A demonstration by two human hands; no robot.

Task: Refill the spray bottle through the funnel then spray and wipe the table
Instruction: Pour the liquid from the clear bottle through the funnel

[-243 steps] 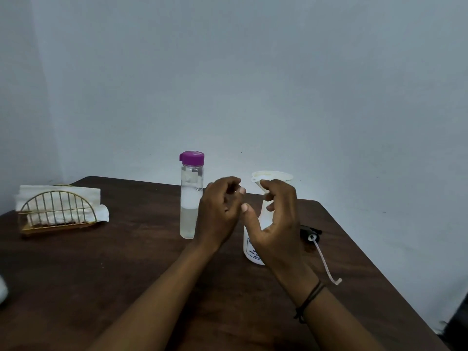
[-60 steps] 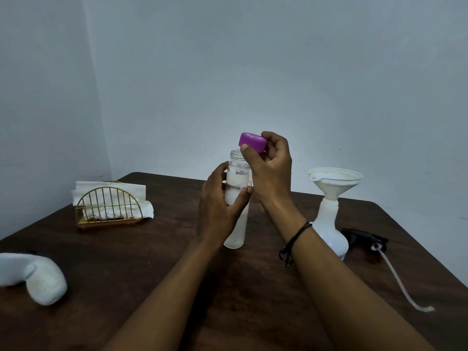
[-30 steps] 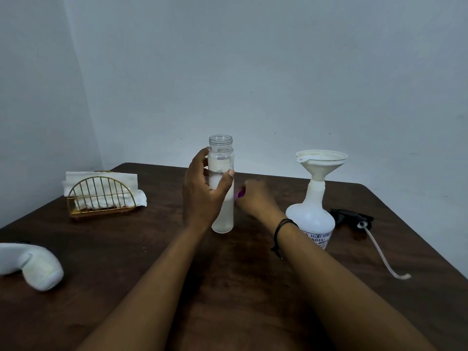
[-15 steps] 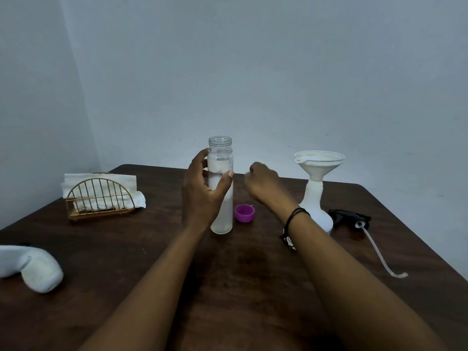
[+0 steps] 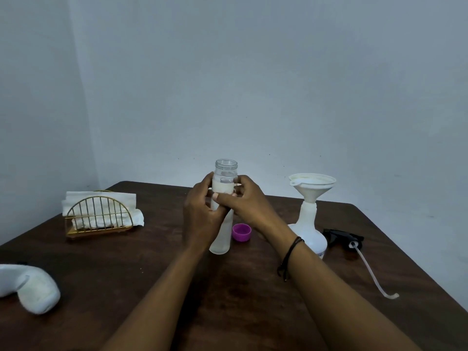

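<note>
A clear water bottle with its mouth uncapped stands upright on the dark wooden table, partly filled with liquid. My left hand grips it from the left and my right hand holds it from the right. Its purple cap lies upside down on the table just to its right. Further right stands the white spray bottle with a white funnel seated in its neck. The black spray head with its long tube lies beside it.
A gold wire holder with white napkins sits at the back left. A rolled white cloth lies near the left edge. Pale walls stand close behind the table and to its left.
My right hand took off the purple cap, set it on the table beside the bottle, then came back up and took hold of the bottle next to my left hand.
</note>
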